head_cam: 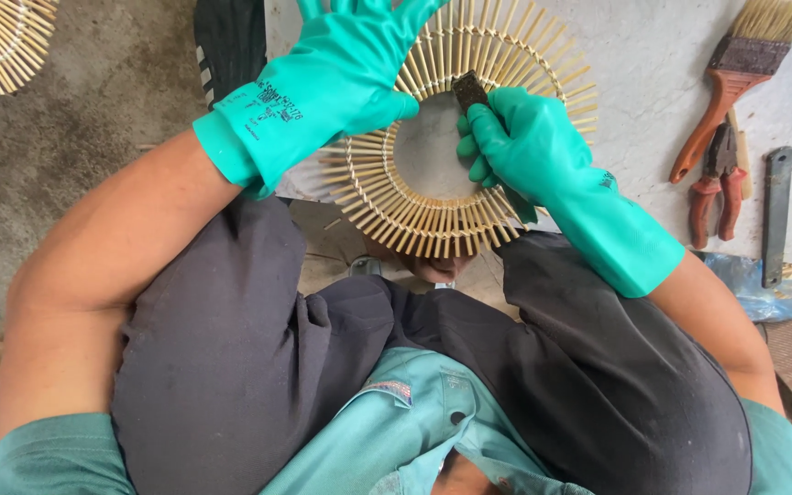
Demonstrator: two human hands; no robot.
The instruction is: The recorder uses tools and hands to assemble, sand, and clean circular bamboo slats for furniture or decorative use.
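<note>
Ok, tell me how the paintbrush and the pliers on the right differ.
The paintbrush is longer than the pliers. It lies slanted, bristles at the top right; the pliers lie nearly upright. The paintbrush has one wooden handle; the pliers have two reddish handles. Both lie untouched on the pale bench, right of the gloved hands.

Bare bench [653, 64] lies open between the round stick frame [433, 220] and the tools on the right. There a paintbrush [735, 73], pliers [717, 183] and a flat metal bar [775, 215] crowd together. The knees close off the near side.
</note>
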